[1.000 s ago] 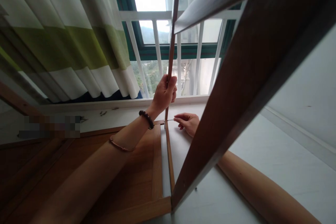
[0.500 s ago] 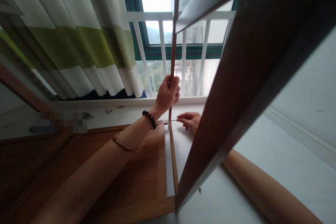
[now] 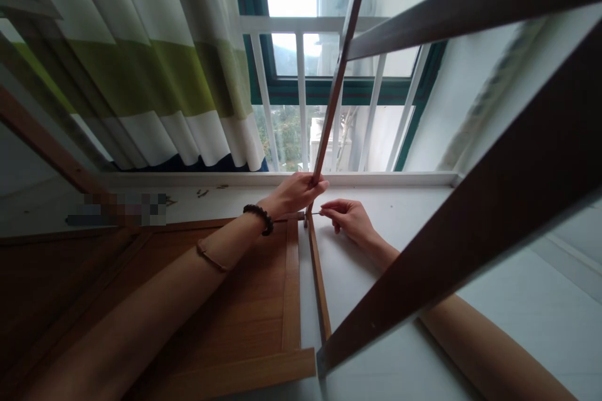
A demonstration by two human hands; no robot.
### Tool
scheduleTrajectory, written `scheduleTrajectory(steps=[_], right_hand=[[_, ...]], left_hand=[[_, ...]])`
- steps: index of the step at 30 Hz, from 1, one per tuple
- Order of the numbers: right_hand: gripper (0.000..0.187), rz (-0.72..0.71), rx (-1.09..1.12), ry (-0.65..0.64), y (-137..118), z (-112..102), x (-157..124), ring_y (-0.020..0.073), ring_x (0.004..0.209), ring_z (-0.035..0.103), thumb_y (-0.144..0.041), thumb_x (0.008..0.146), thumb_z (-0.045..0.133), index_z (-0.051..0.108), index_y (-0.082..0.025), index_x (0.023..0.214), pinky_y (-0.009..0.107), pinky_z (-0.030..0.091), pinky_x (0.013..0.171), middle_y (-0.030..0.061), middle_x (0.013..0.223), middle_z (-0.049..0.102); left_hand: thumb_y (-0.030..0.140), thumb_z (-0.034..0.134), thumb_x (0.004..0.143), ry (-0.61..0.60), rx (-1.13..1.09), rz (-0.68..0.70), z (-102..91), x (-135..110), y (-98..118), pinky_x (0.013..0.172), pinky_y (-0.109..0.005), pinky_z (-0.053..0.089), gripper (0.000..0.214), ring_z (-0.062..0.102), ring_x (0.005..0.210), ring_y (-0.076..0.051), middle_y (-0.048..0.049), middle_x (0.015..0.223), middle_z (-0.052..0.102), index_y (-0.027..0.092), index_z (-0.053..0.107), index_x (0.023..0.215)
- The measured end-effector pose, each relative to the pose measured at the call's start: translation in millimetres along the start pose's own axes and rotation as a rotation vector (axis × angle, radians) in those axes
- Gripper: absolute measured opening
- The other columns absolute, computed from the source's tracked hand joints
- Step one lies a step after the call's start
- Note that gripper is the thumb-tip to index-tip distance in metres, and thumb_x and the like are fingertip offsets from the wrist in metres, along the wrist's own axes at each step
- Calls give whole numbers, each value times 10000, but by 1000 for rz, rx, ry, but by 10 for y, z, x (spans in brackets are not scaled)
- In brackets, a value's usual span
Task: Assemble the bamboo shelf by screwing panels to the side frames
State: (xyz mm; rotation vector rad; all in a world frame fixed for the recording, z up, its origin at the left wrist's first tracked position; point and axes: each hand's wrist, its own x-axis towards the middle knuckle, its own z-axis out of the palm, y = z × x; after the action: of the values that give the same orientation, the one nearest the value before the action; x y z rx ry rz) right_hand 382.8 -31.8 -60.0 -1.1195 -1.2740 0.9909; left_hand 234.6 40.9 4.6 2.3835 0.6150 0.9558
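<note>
My left hand (image 3: 292,194) is closed around the lower part of a dark wooden frame's far post (image 3: 332,100). The frame stands tilted to the right, its thick near post (image 3: 451,219) crossing the view. By the foot of the far post, my right hand (image 3: 352,220) pinches a thin metal rod (image 3: 316,213) between thumb and fingers. The rod's other end meets the post's side; its exact kind is too small to tell. Left of the frame lies a brown wooden panel (image 3: 244,288) with a framed edge, and a narrow gap separates the two.
A white floor or ledge (image 3: 376,301) spreads under the frame. White railings (image 3: 301,94) and a green-framed window stand behind. A striped curtain (image 3: 179,75) hangs at the left. Several small loose pieces (image 3: 202,193) lie near the back edge. Another wooden bar (image 3: 47,144) slants at far left.
The frame has tilted farther to the right. My left hand is lower on the far post, closer to its foot. My right hand still pinches the rod at nearly the same spot.
</note>
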Motion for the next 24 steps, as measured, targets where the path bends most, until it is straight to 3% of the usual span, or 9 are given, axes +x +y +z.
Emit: scheduleTrajectory(steps=[6,11,14,18,24], right_hand=[[269,-2,25,-5,-9,38,-13,57,405,455,-345,650,701,691,-128,809,195,405,345,34,659,681],[262,3,54,11,-9,54,-10,51,389,448,-337,642,708,687,-128,799,196,386,333,47,701,694],[254,19,76,28,-1,65,-7,61,392,449,-337,636,709,690,-133,785,211,388,341,41,672,686],[262,47,77,37,-20,60,-26,74,405,455,-339,618,721,696,-139,785,229,400,358,37,653,678],[278,55,77,43,2,53,-33,76,412,485,-354,614,736,695,-135,780,208,425,364,17,573,644]], left_hand=[[233,442,770,223,-228,-23,277,-34,-25,454,-193,319,177,365,456,-61,59,488,383,171,443,604],[233,488,750,324,-491,-77,307,-61,-36,374,-174,240,212,299,377,-36,90,438,301,186,372,579],[236,471,757,262,-519,-109,252,-76,-75,364,-172,255,248,325,364,-40,85,431,314,195,337,552],[202,454,759,160,-446,-150,179,-97,-118,372,-176,311,198,408,375,-55,55,448,434,182,413,566],[149,436,757,195,-292,-153,195,-93,-97,367,-154,308,172,435,354,-54,68,398,445,175,428,587]])
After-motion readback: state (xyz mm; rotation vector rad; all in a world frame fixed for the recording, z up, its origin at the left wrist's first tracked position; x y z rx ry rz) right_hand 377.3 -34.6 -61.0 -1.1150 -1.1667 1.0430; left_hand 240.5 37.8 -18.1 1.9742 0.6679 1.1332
